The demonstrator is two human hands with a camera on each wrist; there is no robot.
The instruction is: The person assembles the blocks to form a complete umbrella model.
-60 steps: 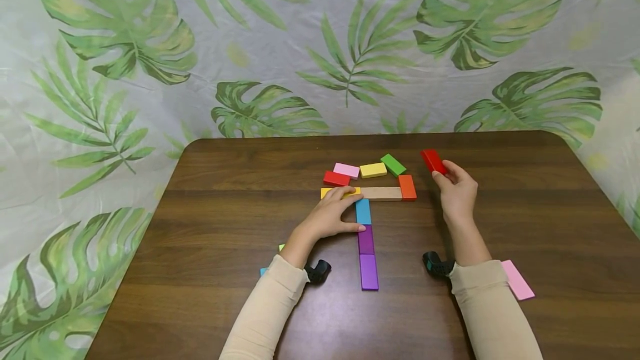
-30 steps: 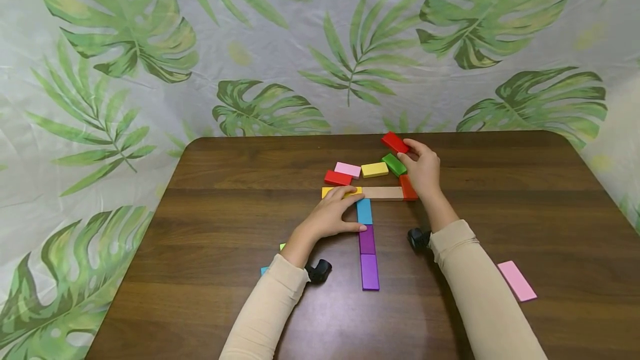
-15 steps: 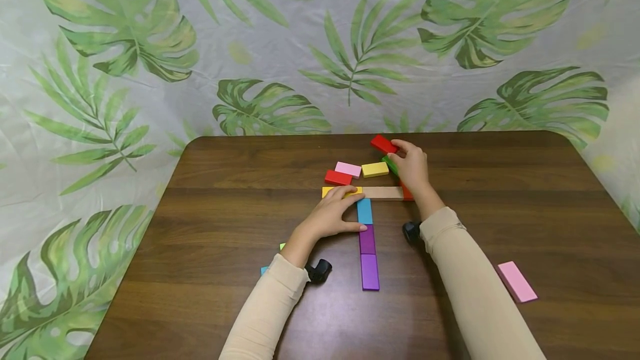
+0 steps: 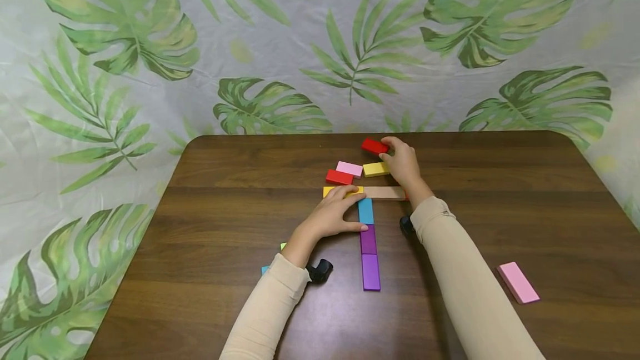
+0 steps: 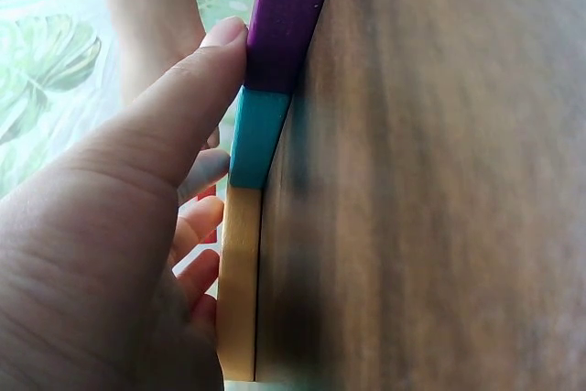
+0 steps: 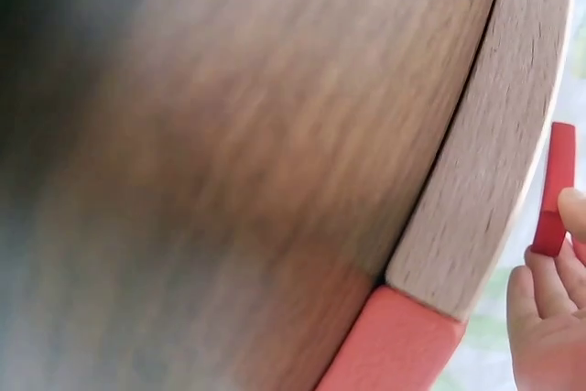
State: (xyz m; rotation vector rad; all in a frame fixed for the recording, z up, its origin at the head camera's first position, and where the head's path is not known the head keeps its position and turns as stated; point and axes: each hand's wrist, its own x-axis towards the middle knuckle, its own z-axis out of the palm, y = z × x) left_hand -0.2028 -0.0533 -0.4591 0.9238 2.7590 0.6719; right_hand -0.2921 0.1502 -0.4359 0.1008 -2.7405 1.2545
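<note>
My right hand [image 4: 403, 164] pinches a red block [image 4: 374, 146] by its right end, behind the yellow block [image 4: 376, 169] near the table's far edge. The right wrist view shows that red block [image 6: 555, 188] between thumb and fingers. My left hand [image 4: 327, 214] lies spread over the yellow-orange block [image 4: 328, 190], its thumb at the purple block [image 4: 368, 239]. In the left wrist view the fingers lie along the yellow-orange [image 5: 240, 281], teal [image 5: 259, 137] and purple [image 5: 288, 20] blocks. A plain wood block [image 4: 384, 193] continues the crosswise row; my right arm mostly hides the orange-red block at its end.
A lighter purple block [image 4: 370, 272] ends the row towards me. Red [image 4: 339, 176] and pink [image 4: 349, 169] blocks lie behind the crosswise row. A pink block [image 4: 519, 283] lies apart at right. Blue [image 4: 265, 269] and lime [image 4: 283, 246] pieces peek out beside my left forearm.
My right hand has carried the red block leftward along the table's far side, and now covers the green block. My left hand has stayed in place.
</note>
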